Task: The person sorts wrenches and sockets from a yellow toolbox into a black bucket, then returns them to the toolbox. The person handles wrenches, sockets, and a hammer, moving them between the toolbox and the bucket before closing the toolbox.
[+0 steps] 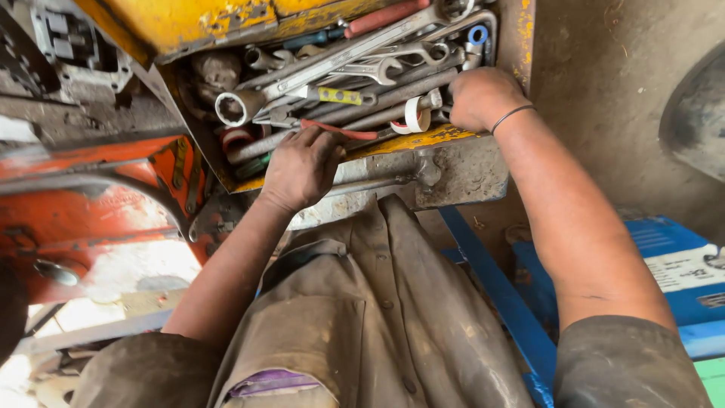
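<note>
In the yellow toolbox [442,138], near its front edge, a red-handled tool [340,131] is touched by the loosely curled fingers of the left hand [300,168]; whether it is actually gripped cannot be told. Its long axis runs along that edge, toward the right hand [482,98], which is clenched among the long steel wrenches [355,72] at the right end, beside a roll of white tape [414,115].

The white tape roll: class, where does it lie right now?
In the head view, the white tape roll lies in the yellow toolbox, near its front edge, just left of the right hand.
</note>
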